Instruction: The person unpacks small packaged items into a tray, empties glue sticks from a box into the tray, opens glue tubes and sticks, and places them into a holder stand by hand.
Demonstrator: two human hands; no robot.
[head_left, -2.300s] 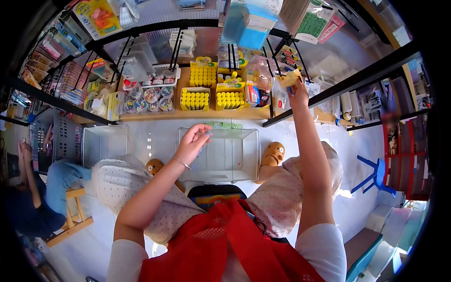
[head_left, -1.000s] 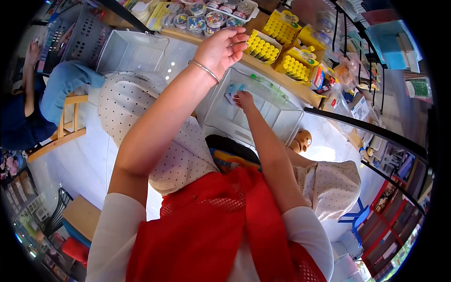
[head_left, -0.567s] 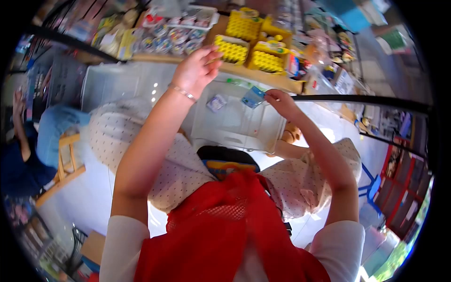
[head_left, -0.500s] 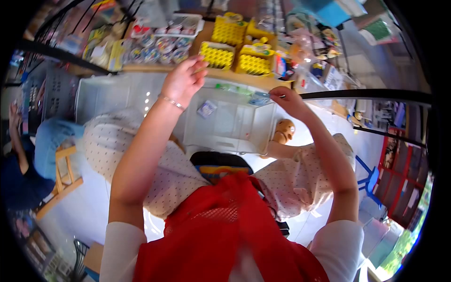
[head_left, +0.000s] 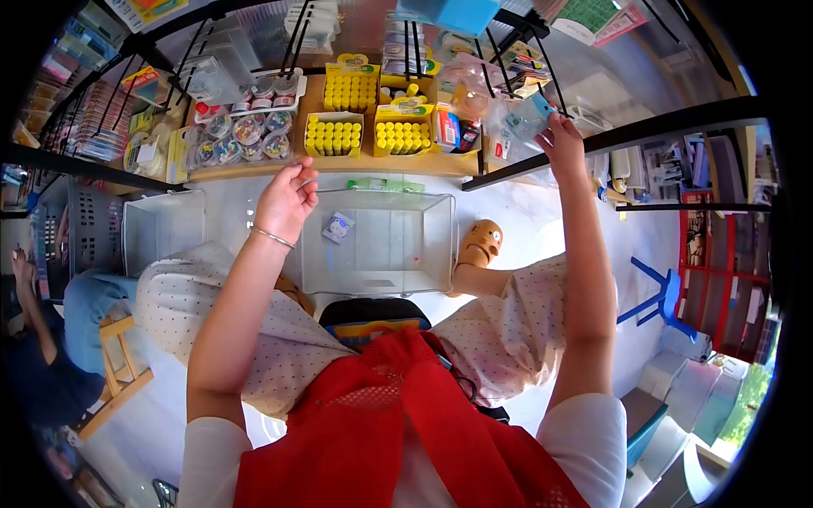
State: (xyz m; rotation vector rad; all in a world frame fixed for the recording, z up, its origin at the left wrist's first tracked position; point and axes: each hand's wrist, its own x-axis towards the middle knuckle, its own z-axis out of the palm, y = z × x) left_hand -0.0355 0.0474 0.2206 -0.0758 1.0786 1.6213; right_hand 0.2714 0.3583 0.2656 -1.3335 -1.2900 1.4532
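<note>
Above the floor bin, on the left, my left hand (head_left: 288,201) is raised with its fingers loosely bent and slightly apart; nothing shows in it. My right hand (head_left: 562,146) reaches up to the shelf at the right, its fingertips pinching a clear, light-blue plastic packet (head_left: 531,117). What the packet contains is too small to read. Between my knees stands a clear plastic bin (head_left: 373,283), with a small purple-and-white packet (head_left: 338,228) inside near its left side. A green item (head_left: 385,185) lies just behind the bin's far rim.
Yellow boxes of yellow-capped tubes (head_left: 334,135) and round clear tubs (head_left: 248,129) fill the low shelf. A black shelf bar (head_left: 644,142) crosses at the right, and hooks hang above. A blue stool (head_left: 665,303) stands right; another person (head_left: 51,339) sits left.
My right hand has moved up and right with the light-blue packet, from above the bin to the shelf. My left hand has shifted left and down. The view has tilted toward the shelf.
</note>
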